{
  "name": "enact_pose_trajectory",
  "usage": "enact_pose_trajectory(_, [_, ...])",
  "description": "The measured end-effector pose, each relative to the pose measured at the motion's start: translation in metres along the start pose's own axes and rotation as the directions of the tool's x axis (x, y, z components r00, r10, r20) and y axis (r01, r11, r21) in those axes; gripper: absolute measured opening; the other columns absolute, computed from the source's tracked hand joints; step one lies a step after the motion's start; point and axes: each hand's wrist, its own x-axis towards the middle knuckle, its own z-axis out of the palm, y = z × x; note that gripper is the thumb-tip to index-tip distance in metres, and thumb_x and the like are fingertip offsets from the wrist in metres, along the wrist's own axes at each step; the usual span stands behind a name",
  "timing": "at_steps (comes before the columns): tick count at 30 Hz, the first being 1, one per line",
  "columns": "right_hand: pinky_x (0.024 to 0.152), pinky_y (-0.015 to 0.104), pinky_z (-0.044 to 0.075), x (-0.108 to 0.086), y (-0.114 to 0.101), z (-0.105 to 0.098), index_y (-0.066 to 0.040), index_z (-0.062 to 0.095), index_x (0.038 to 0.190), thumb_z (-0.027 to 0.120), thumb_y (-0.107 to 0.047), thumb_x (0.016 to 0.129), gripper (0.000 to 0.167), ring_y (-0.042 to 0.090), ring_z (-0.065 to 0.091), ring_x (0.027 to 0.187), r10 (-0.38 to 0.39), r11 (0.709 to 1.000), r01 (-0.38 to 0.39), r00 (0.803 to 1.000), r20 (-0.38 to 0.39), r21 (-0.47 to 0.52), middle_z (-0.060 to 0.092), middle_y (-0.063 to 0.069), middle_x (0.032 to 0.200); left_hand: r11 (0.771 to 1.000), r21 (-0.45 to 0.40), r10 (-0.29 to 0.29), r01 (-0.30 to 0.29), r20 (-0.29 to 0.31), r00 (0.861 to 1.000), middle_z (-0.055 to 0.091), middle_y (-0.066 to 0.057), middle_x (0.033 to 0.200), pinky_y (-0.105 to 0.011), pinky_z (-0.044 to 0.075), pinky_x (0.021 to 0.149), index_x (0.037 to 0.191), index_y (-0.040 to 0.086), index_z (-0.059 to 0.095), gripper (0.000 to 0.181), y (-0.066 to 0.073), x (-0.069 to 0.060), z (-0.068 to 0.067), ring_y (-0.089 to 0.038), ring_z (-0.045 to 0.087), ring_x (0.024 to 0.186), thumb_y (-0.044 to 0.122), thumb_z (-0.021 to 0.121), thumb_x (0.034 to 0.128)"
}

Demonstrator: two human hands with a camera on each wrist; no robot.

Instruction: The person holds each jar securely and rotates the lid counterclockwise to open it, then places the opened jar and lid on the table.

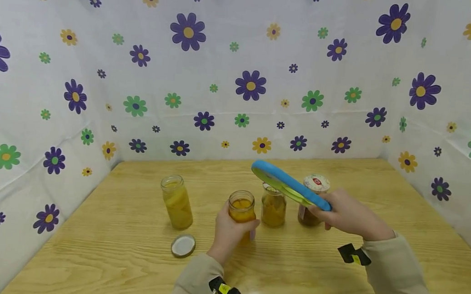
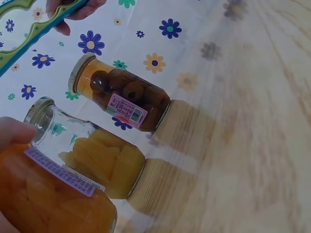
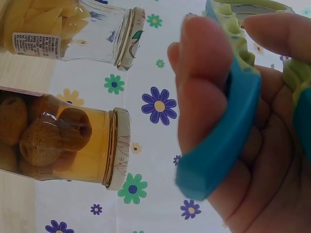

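Blue-and-green toothed tool (image 1: 288, 181) is held raised, clear of the table, its near end gripped by the right hand (image 1: 347, 212), whose fingers are curled round a handle. Open jar of orange fruit (image 1: 242, 206) is held upright just below and left of the tool's far end; the left hand (image 1: 231, 231) has fingers and thumb clamped round its side. Its mouth is uncovered, and a printed label shows at the left wrist; whether its base touches the table cannot be told. Just right of it stands a lidded jar of yellow fruit (image 1: 273, 211), its lid partly hidden by the tool in the head view. Further right, a jar of dark fruit (image 1: 307, 218) stands with its patterned pale lid on and bears a pink label. To the left, apart from the hands, an uncapped tall jar (image 1: 178, 206) holds yellow pieces. Near its base, a loose lid (image 1: 183, 245) lies flat, pale face up, on the wood-grain table (image 1: 109, 247). Flower-printed sheeting (image 1: 221, 109) hangs behind and at both sides.
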Motion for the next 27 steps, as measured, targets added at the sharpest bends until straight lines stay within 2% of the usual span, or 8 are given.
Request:
enact_pose_trajectory(3, [0.038, 0.02, 0.032, 0.0, 0.0, 0.0, -0.008, 0.051, 0.068, 0.052, -0.019, 0.09, 0.024, 0.004, 0.051, 0.044, 0.011, 1.0, -0.011, 1.0, 0.008, 0.001, 0.044, -0.007, 0.049, 1.0, -0.006, -0.013, 0.013, -0.02, 1.0, 0.059, -0.005, 0.089, -0.034, 0.046, 0.071, 0.106, 0.005, 0.053, 0.054, -0.017, 0.007, -0.001, -0.018, 0.056, 0.077, 0.005, 0.08, 0.0592])
enact_pose_trajectory(4, [0.038, 0.02, 0.032, 0.0, -0.001, 0.0, -0.008, 0.052, 0.069, 0.052, -0.02, 0.09, 0.024, 0.004, 0.051, 0.044, 0.016, 1.0, -0.016, 1.0, 0.012, 0.002, 0.045, -0.006, 0.049, 1.0, -0.007, -0.026, 0.026, -0.026, 0.999, 0.059, -0.006, 0.089, -0.035, 0.046, 0.072, 0.107, 0.005, 0.053, 0.055, -0.018, 0.008, -0.001, -0.018, 0.056, 0.077, 0.005, 0.08, 0.0589])
enact_pose_trajectory(10, [0.038, 0.019, 0.03, 0.0, -0.001, 0.0, -0.007, 0.055, 0.071, 0.051, -0.025, 0.09, 0.027, 0.006, 0.046, 0.041, 0.038, 0.999, -0.039, 0.999, 0.037, 0.001, 0.049, -0.006, 0.049, 0.999, 0.005, -0.043, 0.044, -0.039, 0.998, 0.059, -0.006, 0.091, -0.036, 0.046, 0.073, 0.108, 0.005, 0.052, 0.055, -0.02, 0.009, -0.002, -0.019, 0.056, 0.08, 0.006, 0.079, 0.0597])
enact_pose_trajectory(16, [0.038, 0.019, 0.028, 0.0, -0.003, -0.001, -0.008, 0.055, 0.07, 0.052, -0.023, 0.09, 0.025, 0.006, 0.039, 0.04, 0.06, 0.998, -0.06, 0.997, 0.054, -0.003, 0.05, -0.005, 0.05, 0.999, 0.008, -0.045, 0.046, -0.055, 0.997, 0.059, -0.006, 0.093, -0.036, 0.046, 0.074, 0.108, 0.006, 0.052, 0.055, -0.02, 0.009, -0.003, -0.02, 0.056, 0.083, 0.004, 0.079, 0.0595])
enact_pose_trajectory(22, [0.039, 0.019, 0.029, 0.002, -0.004, -0.001, -0.01, 0.051, 0.064, 0.052, -0.023, 0.09, 0.029, 0.005, 0.041, 0.04, 0.049, 0.998, -0.047, 0.997, 0.064, -0.032, 0.05, -0.006, 0.05, 0.999, 0.038, -0.029, 0.032, -0.09, 0.996, 0.059, -0.008, 0.093, -0.038, 0.046, 0.076, 0.106, 0.003, 0.052, 0.056, -0.02, 0.012, -0.005, -0.022, 0.056, 0.084, 0.002, 0.08, 0.0573])
enact_pose_trajectory(27, [0.039, 0.019, 0.031, -0.001, -0.003, -0.002, -0.01, 0.05, 0.063, 0.053, -0.02, 0.089, 0.028, 0.005, 0.044, 0.041, 0.042, 0.999, -0.04, 0.996, 0.074, -0.028, 0.048, -0.007, 0.05, 0.999, 0.038, -0.031, 0.034, -0.084, 0.996, 0.059, -0.008, 0.092, -0.038, 0.046, 0.076, 0.106, 0.001, 0.052, 0.057, -0.022, 0.011, -0.005, -0.022, 0.056, 0.084, 0.002, 0.08, 0.0568])
